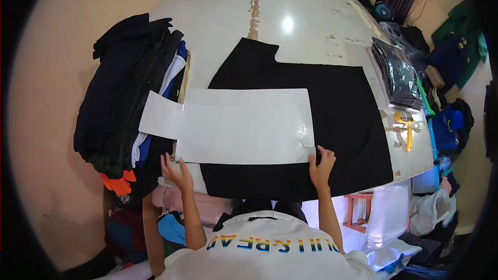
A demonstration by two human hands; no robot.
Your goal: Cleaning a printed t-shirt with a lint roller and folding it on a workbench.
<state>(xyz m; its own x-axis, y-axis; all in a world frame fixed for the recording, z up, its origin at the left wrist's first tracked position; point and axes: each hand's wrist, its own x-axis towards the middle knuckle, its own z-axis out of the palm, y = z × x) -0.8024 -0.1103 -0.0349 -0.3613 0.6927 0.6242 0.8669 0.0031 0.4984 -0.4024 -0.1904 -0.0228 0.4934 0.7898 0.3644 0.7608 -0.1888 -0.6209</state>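
Observation:
A flat white board (247, 126) lies across a black garment (346, 124) spread on the table. Its narrower tab (161, 115) sticks out to the left, over the edge of a clothing pile. At the board's near left corner is my left hand (179, 173), fingers apart, with the thumb tip at the edge. My right hand (322, 163) is at the near right corner, where the thumb meets the board and the index finger points past its side. Neither hand visibly grips the board. A small piece of the board's surface film looks lifted near that right corner.
A tall pile of folded dark clothes (120, 85) stands at the left. On the right side of the white table (218, 19) are stacked plastic-wrapped garments (400, 74) and a yellow-handled tool (407, 134). Bags and clothes crowd beyond the right edge. A reddish stool (358, 212) stands below.

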